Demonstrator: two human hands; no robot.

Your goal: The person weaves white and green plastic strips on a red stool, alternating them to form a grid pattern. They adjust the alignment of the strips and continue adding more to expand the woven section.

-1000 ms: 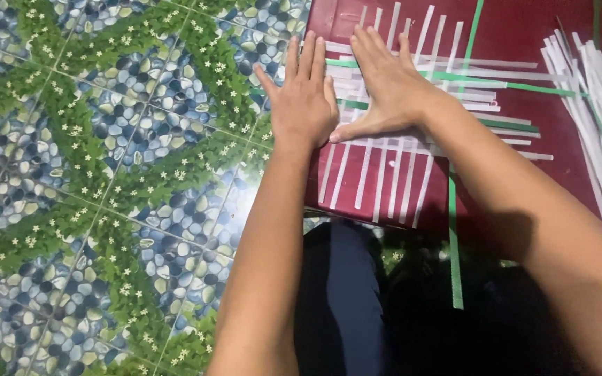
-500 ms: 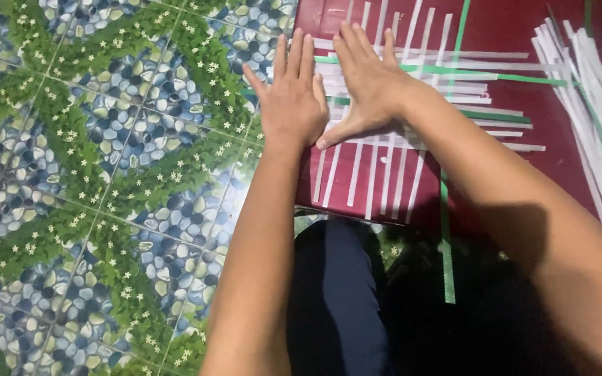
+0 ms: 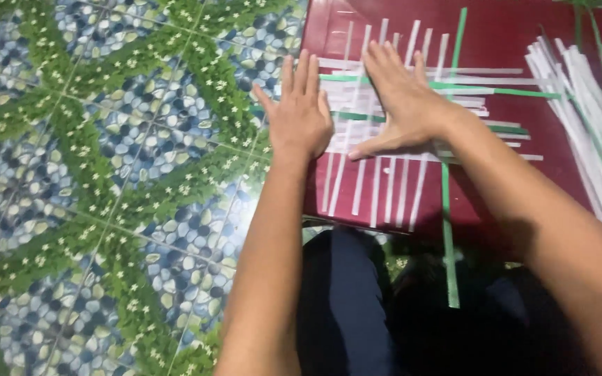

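Floor tiles [image 3: 106, 174], patterned with green leaves and blue-grey pebbles, are filling the left half of the view; a dark red board [image 3: 496, 42] is lying on them at upper right.

Left hand [image 3: 299, 118] is lying flat, palm down, fingers straight and close together, thumb angled out to the left. It is pressing on the left edge of the board, where the white strips [image 3: 384, 188] begin. Right hand [image 3: 402, 104] is also lying flat and palm down just beside it, fingers slightly fanned, thumb stretched toward the left hand. Neither hand is pinching or gripping anything; both are bearing down on a woven patch of strips.

That patch is sitting at the left-centre of the board: white strips running lengthwise, with white and green strips [image 3: 496, 91] crossing them. Its middle is hidden under the right palm, so the over-under pattern there is not readable. One long green strip [image 3: 449, 230] is running down past the board's near edge and over the dark trousers [image 3: 343, 306].

Loose strips [image 3: 593, 118], mostly white, are piled at far right; the frame is cutting them off, and they are possibly mixed with a few green ones. Both forearms are leaving the view at the bottom edge.
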